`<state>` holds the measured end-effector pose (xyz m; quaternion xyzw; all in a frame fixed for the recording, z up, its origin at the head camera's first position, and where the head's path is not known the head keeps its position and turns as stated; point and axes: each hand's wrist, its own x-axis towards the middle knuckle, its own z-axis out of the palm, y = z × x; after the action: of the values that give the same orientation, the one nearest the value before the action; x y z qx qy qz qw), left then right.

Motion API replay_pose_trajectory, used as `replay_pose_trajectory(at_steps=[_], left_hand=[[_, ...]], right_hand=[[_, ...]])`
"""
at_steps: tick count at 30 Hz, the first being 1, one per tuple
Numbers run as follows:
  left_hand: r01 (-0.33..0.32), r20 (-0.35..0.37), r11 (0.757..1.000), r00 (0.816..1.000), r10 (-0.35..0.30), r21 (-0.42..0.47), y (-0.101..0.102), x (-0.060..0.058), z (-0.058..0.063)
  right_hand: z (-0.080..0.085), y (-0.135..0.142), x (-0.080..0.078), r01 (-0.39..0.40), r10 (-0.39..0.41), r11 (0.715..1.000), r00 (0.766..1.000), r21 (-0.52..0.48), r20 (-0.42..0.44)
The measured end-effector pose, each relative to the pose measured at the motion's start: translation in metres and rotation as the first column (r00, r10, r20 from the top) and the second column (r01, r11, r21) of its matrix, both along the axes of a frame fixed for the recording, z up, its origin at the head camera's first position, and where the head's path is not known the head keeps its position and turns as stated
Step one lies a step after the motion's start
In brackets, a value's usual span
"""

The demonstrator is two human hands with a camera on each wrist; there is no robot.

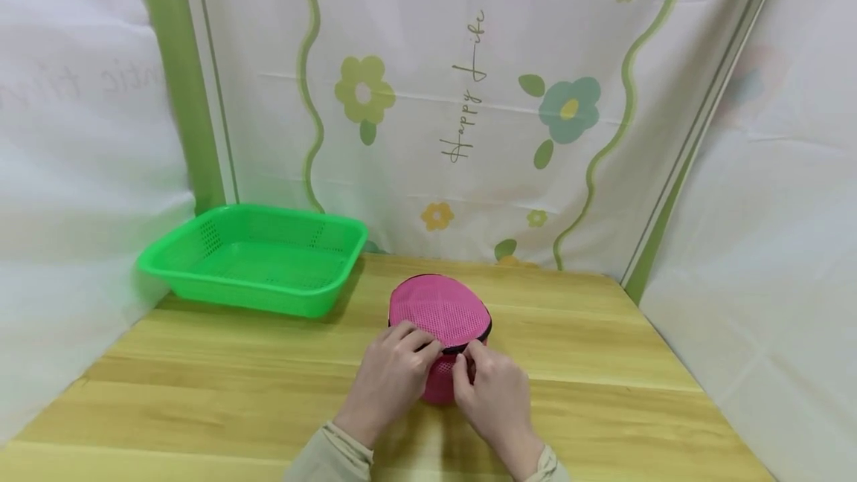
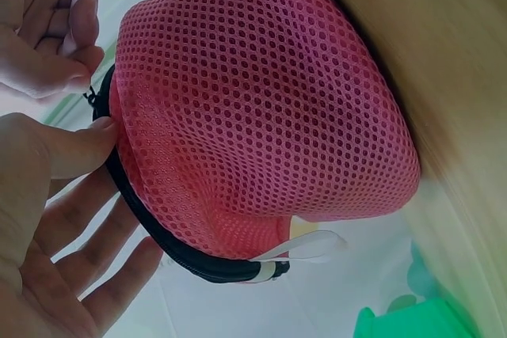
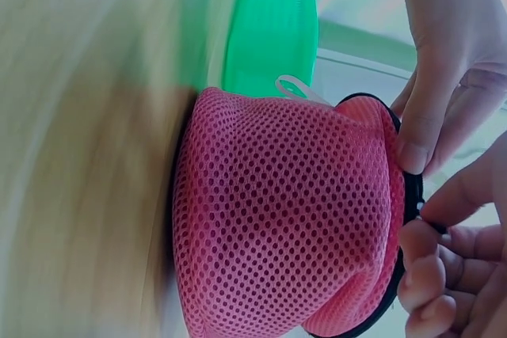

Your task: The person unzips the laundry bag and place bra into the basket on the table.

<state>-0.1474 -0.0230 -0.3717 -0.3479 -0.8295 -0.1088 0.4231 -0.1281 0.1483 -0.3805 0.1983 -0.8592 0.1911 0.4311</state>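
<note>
The left grip [image 1: 393, 369] pinches the black zip band [image 2: 173, 244] of the pink mesh bag [image 1: 438, 307], which stands on the desk [image 1: 602, 407] just beyond both grips; the band runs crosswise between them. Just rightward, on its near side, the zip pull [image 2: 92, 98] is pinched by the right grip [image 1: 497, 390].

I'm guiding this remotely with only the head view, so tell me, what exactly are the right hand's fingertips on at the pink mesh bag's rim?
Observer: The right wrist view shows the right hand pinching a small black pull at the zipper.
Operator: Okay, and does anything stick out from the pink mesh bag that I can't see from up here?
Observer: Yes, both wrist views show a thin white loop sticking out from the bag near the zipper.
</note>
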Motion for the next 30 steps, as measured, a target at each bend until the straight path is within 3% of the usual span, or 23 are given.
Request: replay_pose_trajectory(at_steps=[11, 21, 26, 30], left_hand=[[0.007, -0.002, 1.0, 1.0, -0.007, -0.003, 0.0003, 0.0, 0.0048], [0.004, 0.001, 1.0, 1.0, -0.004, 0.002, 0.0042, 0.0015, 0.0016], [-0.023, 0.039, 0.999, 0.999, 0.024, -0.022, 0.0061, 0.0042, 0.0021], [-0.021, 0.029, 0.999, 0.999, 0.022, -0.03, 0.0061, 0.0052, 0.0023]], right_hand=[[0.0034, 0.001, 0.0009, 0.064, -0.063, 0.997, 0.998, -0.052, 0.02], [-0.0007, -0.0032, -0.0011, -0.056, 0.056, 0.998, 0.998, -0.026, -0.011], [-0.0013, -0.0066, 0.0002, -0.045, 0.045, 0.999, 0.999, -0.022, -0.024], [-0.0018, -0.007, 0.0013, -0.022, 0.022, 0.999, 1.0, -0.03, 0.002]])
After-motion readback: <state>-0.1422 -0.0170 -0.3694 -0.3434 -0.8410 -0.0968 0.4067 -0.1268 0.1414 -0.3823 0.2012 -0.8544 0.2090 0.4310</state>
